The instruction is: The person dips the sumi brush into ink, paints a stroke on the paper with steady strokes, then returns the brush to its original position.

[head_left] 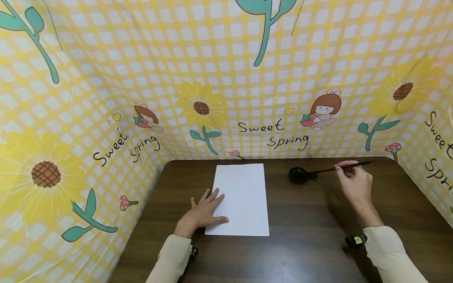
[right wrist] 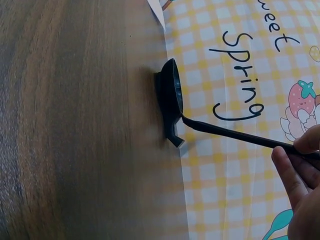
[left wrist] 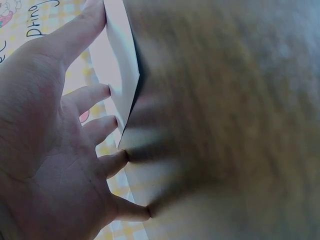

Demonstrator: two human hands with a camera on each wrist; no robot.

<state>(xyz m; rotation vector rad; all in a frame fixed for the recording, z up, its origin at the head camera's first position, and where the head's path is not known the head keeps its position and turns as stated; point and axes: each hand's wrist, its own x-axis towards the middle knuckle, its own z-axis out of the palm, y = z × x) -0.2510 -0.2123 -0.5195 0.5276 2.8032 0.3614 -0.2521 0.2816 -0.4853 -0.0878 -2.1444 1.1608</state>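
Observation:
A white sheet of paper (head_left: pixel 240 200) lies on the brown table. My left hand (head_left: pixel 201 212) rests at its left edge, fingers spread; the thumb and some fingertips are on the sheet, and the little finger touches the table in the left wrist view. To the right, a small black dish (head_left: pixel 297 175) with a short stub handle stands near the table's back edge. My right hand (head_left: pixel 355 184) pinches the slim dark handle of a brush (right wrist: pixel 235 134) between thumb and fingers. The brush slants down to the dish, its black tip at the dish's rim.
The wooden table (head_left: pixel 304 243) ends at the back against a yellow checked cloth (head_left: pixel 233 102) printed with flowers and lettering. The cloth also rises on the left and right sides. Each wrist carries a small black device (head_left: pixel 355 240).

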